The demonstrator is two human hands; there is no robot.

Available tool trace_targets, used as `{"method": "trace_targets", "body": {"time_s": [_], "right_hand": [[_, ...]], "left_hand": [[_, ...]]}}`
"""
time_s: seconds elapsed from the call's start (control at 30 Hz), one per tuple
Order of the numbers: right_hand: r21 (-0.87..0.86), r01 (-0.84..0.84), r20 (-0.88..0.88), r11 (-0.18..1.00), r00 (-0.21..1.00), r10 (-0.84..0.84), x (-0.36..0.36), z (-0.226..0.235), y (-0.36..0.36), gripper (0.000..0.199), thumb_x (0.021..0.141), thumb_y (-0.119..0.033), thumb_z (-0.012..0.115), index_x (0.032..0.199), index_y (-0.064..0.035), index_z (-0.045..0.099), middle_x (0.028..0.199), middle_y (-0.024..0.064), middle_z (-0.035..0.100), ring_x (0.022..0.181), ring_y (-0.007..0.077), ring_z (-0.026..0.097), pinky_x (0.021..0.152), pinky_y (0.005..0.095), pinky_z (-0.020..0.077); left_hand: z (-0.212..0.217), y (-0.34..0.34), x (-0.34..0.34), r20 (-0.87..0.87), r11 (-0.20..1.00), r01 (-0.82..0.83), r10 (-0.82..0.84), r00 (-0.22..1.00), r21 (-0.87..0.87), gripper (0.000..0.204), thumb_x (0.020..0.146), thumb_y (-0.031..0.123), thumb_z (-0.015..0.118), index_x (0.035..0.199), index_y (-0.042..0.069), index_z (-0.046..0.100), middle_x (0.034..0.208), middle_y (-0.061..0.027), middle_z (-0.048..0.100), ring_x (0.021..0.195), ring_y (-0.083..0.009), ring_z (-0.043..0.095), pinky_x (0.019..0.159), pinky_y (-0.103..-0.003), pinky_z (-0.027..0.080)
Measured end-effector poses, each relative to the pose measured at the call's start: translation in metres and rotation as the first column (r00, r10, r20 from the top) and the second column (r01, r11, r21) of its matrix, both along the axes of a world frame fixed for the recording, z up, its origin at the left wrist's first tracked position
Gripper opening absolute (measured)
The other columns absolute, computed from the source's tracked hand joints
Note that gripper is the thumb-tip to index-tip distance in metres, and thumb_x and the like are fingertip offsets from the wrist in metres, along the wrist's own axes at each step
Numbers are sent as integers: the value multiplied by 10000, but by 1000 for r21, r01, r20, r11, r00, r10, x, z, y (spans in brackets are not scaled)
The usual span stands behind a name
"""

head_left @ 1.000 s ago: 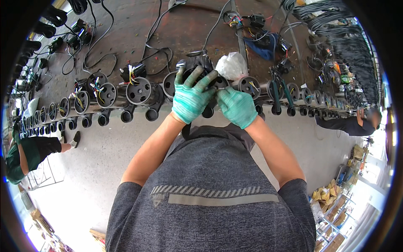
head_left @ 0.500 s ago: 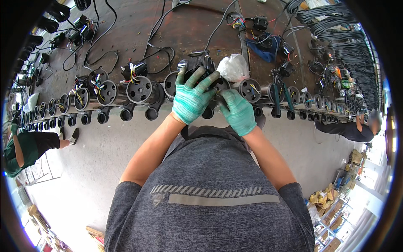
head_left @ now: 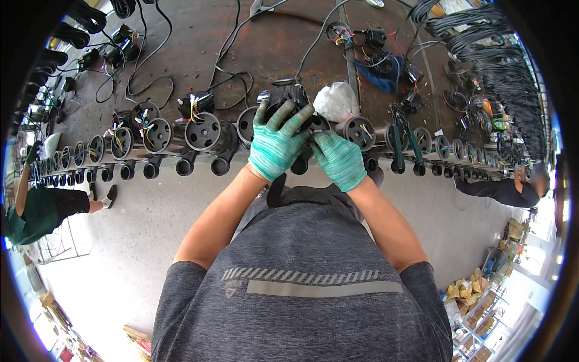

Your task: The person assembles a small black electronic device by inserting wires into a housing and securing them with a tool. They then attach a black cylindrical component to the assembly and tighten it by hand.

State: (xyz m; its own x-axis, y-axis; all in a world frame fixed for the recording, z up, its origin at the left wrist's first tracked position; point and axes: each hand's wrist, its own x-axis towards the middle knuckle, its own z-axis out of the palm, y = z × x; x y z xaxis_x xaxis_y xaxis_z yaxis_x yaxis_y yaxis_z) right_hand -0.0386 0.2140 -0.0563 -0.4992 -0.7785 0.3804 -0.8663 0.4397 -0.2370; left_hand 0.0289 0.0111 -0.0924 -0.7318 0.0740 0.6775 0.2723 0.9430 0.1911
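Both my hands wear green knitted gloves with dark, soiled fingertips. Over a black cabled part (head_left: 288,94) at the table's near edge, my left hand (head_left: 277,142) curls its fingers round the top, covering most of it. My right hand (head_left: 339,158) is close beside it, thumb and fingers pinched together at the part's right side. What sits in that pinch is too small and covered to make out. Just right of the part stands a round metal housing (head_left: 360,133) with wires inside. A crumpled white plastic bag (head_left: 336,101) lies behind my right hand.
More round housings (head_left: 203,131) line the table edge both ways. Green-handled pliers (head_left: 414,140) hang among them on the right. Loose black cables (head_left: 232,45) and wired motor parts (head_left: 194,104) lie on the dark table (head_left: 187,45). Coiled cables (head_left: 491,66) are heaped far right. People stand at both sides.
My right hand has shifted slightly up and left, and its fingers have drawn together at the black part. My left hand stays over the part. The view has moved a little.
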Motion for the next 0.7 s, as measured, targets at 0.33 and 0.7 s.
{"method": "trace_targets", "body": {"time_s": [0.33, 0.7], "right_hand": [[-116, 218, 493, 969, 860, -135, 2, 6, -7, 106, 985, -115, 731, 1024, -17, 728, 806, 188, 704, 635, 303, 703, 580, 425, 539], [206, 491, 976, 846, -37, -216, -3, 36, -19, 183, 1041, -132, 684, 1122, 29, 718, 742, 78, 701, 480, 144, 629, 422, 281, 456]], "left_hand": [[6, 11, 2, 112, 989, -101, 88, 990, 111, 486, 591, 394, 899, 1070, 331, 846, 1677, -100, 432, 1535, -576, 278, 1208, -727, 244], [-7, 10, 1, -49, 990, -63, 69, 996, 124, 223, 697, 383, 893, 897, 312, 826, 1576, 30, 547, 1481, -409, 365, 1045, -546, 384]]}}
